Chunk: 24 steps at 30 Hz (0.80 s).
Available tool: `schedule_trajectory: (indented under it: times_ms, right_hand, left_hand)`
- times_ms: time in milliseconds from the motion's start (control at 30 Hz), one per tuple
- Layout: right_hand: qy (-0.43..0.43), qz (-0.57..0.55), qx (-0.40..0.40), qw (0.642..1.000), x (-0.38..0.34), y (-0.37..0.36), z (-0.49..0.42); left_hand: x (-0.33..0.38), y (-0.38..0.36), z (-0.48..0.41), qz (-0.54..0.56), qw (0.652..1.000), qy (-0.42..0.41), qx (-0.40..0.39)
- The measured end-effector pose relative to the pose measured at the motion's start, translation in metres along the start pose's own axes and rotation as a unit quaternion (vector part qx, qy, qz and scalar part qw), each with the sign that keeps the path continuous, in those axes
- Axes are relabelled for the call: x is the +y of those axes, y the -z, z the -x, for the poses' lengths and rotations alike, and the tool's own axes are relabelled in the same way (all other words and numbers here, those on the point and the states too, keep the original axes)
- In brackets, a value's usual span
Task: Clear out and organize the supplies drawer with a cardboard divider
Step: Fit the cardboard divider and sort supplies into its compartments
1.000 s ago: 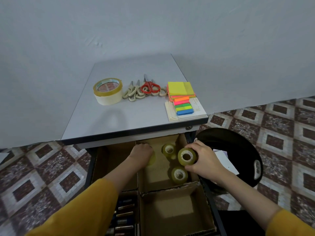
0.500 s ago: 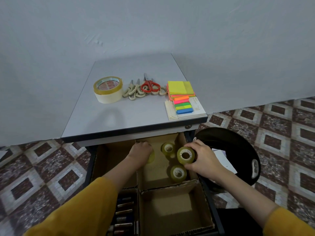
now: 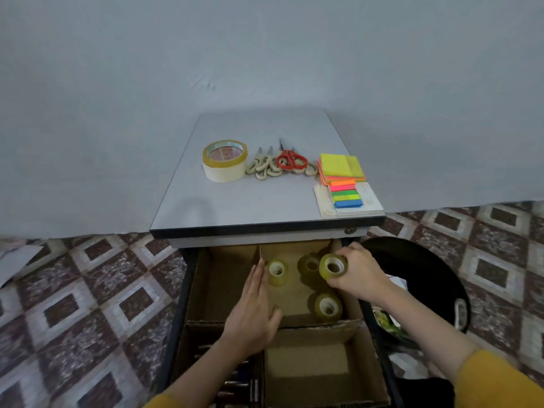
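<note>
Okay, the open drawer [image 3: 188, 290] was fitted with a cardboard divider [image 3: 321, 326]. The left hand [image 3: 253, 313] lay flat, fingers straight, along the divider's middle wall, fingertips just beside a loose tape roll [image 3: 277, 270] in the divider's far right cell. A back roll [image 3: 309, 265] and a near roll [image 3: 327, 307] sat in the same cell. The right hand [image 3: 357, 273] pinched the held tape roll [image 3: 332, 266], tilted, over that cell's right side. Beyond the divider, the worktop [image 3: 250, 201] carried a big tape roll [image 3: 224, 160], scissors [image 3: 291, 160] and sticky notes [image 3: 341, 166]. A black bin [image 3: 426, 275] stood right of the divider.
</note>
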State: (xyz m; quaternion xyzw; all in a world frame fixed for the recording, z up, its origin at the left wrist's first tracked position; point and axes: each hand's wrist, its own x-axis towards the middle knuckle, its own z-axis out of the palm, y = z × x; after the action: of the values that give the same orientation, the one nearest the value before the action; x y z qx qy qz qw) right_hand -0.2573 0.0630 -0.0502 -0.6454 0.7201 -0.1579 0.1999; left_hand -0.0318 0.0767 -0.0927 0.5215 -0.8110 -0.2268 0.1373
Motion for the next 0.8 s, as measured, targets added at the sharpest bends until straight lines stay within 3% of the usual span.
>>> schedule_trajectory:
  times_ms: [233,533,800]
  right_hand:
    - [0.103,0.124,-0.061,0.985,-0.024,-0.005,-0.014]
    - [0.058,0.204,-0.095,0.973,-0.023,-0.036,-0.037]
    - [0.048,0.183,-0.069,0.98,-0.012,-0.046,-0.047]
  left_hand:
    - [0.0,-0.002,-0.004,0.019,1.0,0.021,0.004]
    - [0.001,-0.001,-0.005,0.035,0.998,0.054,-0.018]
    - [0.001,-0.002,-0.006,0.028,0.998,0.061,-0.021]
